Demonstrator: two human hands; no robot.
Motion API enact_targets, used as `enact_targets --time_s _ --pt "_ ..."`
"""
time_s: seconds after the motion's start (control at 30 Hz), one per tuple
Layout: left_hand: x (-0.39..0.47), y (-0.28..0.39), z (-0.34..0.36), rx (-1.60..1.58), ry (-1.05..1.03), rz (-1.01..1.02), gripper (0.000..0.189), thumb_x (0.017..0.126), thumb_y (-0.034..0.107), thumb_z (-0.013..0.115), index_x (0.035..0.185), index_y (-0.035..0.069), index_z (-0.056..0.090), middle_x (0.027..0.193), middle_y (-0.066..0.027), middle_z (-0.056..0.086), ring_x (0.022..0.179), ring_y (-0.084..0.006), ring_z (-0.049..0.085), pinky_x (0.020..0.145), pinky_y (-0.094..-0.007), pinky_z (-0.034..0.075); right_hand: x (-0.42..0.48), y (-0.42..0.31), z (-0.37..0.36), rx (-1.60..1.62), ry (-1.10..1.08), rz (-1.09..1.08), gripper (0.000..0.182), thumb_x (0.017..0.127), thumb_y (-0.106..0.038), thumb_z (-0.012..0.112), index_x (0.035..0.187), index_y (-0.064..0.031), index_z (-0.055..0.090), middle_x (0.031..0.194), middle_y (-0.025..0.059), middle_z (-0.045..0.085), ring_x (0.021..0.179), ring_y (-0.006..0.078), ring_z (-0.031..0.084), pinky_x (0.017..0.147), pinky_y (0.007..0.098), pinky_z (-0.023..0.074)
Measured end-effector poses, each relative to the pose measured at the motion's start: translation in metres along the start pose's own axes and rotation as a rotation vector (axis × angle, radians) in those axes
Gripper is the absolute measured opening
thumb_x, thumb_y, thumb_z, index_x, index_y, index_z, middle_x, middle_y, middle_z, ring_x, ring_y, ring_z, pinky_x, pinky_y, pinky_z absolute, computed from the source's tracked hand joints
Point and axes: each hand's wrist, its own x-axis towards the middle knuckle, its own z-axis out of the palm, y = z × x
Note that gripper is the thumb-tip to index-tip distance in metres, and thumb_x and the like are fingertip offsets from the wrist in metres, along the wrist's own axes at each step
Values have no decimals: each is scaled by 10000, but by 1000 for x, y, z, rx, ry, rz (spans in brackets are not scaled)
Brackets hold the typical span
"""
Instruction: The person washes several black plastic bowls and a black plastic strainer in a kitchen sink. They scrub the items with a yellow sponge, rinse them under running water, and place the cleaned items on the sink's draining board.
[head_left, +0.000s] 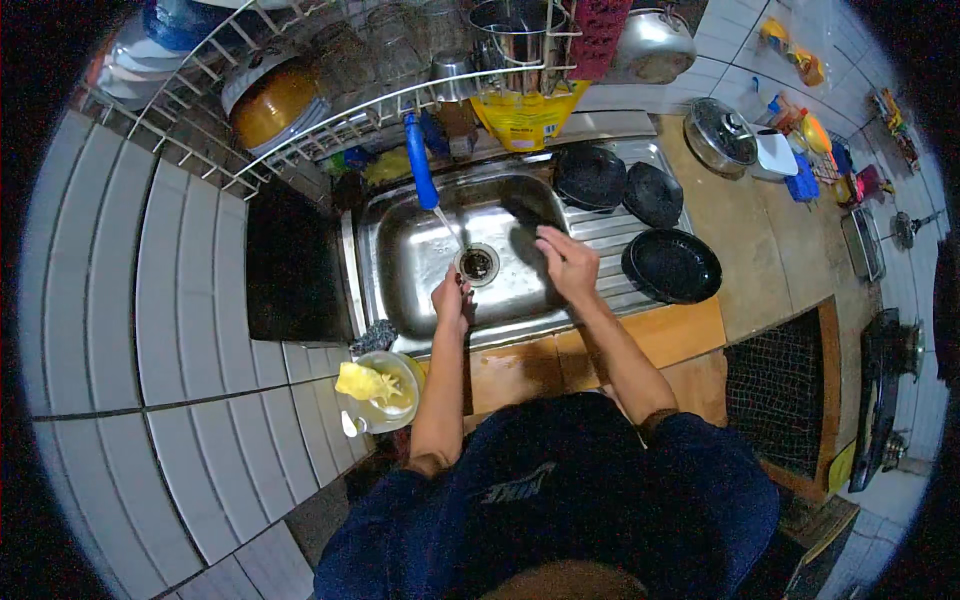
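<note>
My left hand (451, 298) is low over the stainless steel sink (405, 300), beside the drain (478, 264). Its fingers are curled, and I cannot tell whether something small is in them. From the blue tap hose (421, 161) a thin stream of water (448, 223) runs down towards the drain. My right hand (573, 264) hovers over the sink's right side with loosely bent fingers and nothing visible in it; its shadow falls on the basin. To its right, a black oval dish (672, 266) and two other black dishes, one (590, 178) behind the other (654, 195), rest on the ribbed drainboard (600, 238).
A white wire dish rack (405, 99) with glasses and bowls hangs over the sink's back. At the front left stand a steel wool scourer (375, 337) and a tub (405, 375) with a yellow cloth (360, 379). A lidded pot (720, 139) sits on the right counter (780, 225).
</note>
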Motion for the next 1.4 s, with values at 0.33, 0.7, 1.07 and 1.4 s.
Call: enact_targets --time_s 0.33,0.7,1.07,1.4 --pt "17 -24 -18 -28 -23 -29 305 905 353 546 794 71 579 619 6 527 496 -83 447 425 -229 338 71 101 -41 -444 -179 -318 246 714 -77 695 957 -110 670 1046 20 672 1078 264 590 917 444 452" --pt "4 -10 -14 29 58 -57 329 927 376 501 861 62 574 670 -11 574 562 -97 508 477 -226 375 86 129 -60 -628 -458 -17 415 776 -317 672 1126 -100 619 1189 95 594 1136 299 528 960 453 404" --pt "16 -25 -11 -65 -155 -100 296 941 324 493 810 62 534 704 -12 547 593 -91 502 471 -228 361 113 161 -128 -964 -821 494 678 609 -511 786 998 19 619 1016 228 627 989 369 602 867 430 484" --pt "20 -29 -31 41 -146 -63 395 897 407 550 1007 29 595 936 -68 667 798 -150 631 623 -245 457 113 163 -111 -1028 -707 -58 119 736 -134 601 744 -39 671 785 176 655 730 329 662 643 403 542"
